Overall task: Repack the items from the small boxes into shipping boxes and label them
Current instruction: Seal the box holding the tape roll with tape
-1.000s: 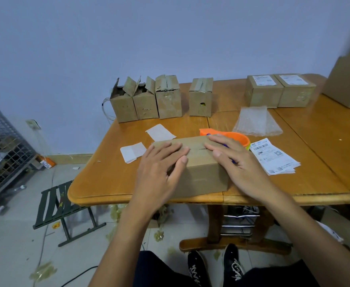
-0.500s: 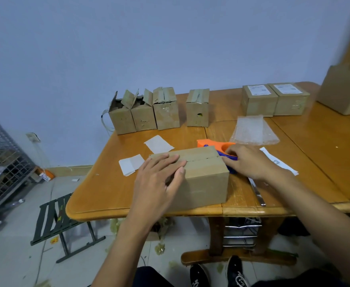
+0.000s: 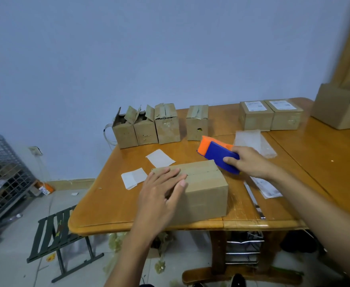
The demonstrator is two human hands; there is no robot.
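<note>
Squarely at the near edge of a wooden table (image 3: 116,204) sits a closed cardboard box (image 3: 207,191), its top flaps meeting in a seam that runs along its length. The person's left hand (image 3: 161,195) lies palm down on the box's left end, fingers straight and close together across the top, thumb stretched along the near upper edge; nothing is gripped. The left forearm rises from the bottom of the frame, angled slightly to the right.

The right hand (image 3: 250,162) reaches in from the lower right, arm extended across the table's near corner. Its fingers and thumb curl around the blue body of a tape dispenser (image 3: 217,154), held tilted just beyond the box's far right corner, orange end pointing away to the left. Whether the dispenser touches the table cannot be told.

Four small boxes (image 3: 166,124) stand along the far edge, the two at the left with flaps open. Two labelled boxes (image 3: 256,117) sit side by side farther right, a clear bag (image 3: 252,141) in front of them. Printed labels (image 3: 267,187) lie under the right forearm, and two paper slips (image 3: 160,160) lie left of the box.
</note>
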